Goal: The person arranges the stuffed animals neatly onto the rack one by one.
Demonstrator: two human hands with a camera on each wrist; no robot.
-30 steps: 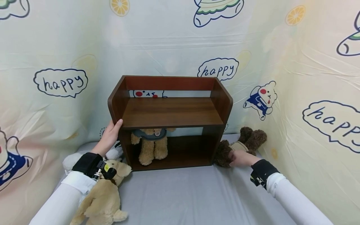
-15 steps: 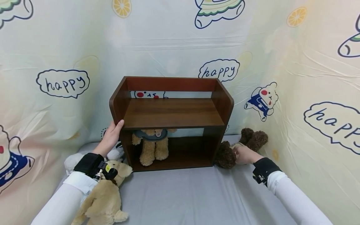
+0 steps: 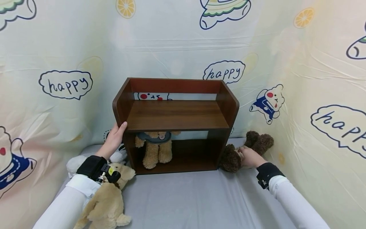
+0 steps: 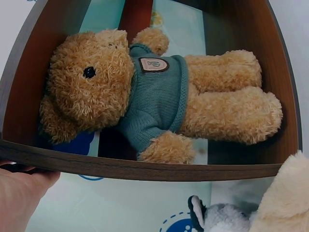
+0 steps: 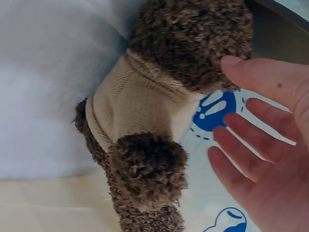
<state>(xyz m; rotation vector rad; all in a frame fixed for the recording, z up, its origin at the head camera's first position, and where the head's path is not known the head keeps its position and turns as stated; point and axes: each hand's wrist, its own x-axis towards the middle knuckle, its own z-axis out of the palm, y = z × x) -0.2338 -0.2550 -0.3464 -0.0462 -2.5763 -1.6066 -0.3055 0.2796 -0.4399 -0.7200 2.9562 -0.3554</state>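
The left hand (image 3: 112,141) grips the front edge of the left side panel of the wooden shelf (image 3: 177,115), with the thumb on the front. The right hand (image 3: 251,157) does not grip: in its wrist view the fingers are spread and nearly straight, and the thumb tip is at the fur of the head of the dark brown bear (image 5: 144,104). Whether the thumb presses there, one cannot tell.

This bear lies outside the shelf, just beside its right side panel. Its long axis goes slanting, with the head toward the shelf and the legs away, to the back right corner. It is under and in front of the right hand, which is much nearer than the left.

Compared with one second ago, the right hand is a little farther back; the beige shirt is more covered and the head more visible. The left hand stays at the same panel.

Farther out, the light brown bear (image 4: 157,96) stands in the lower compartment, on its left side. A tan plush toy (image 3: 108,200) lies below the left forearm, on the grey cloth (image 3: 177,200).
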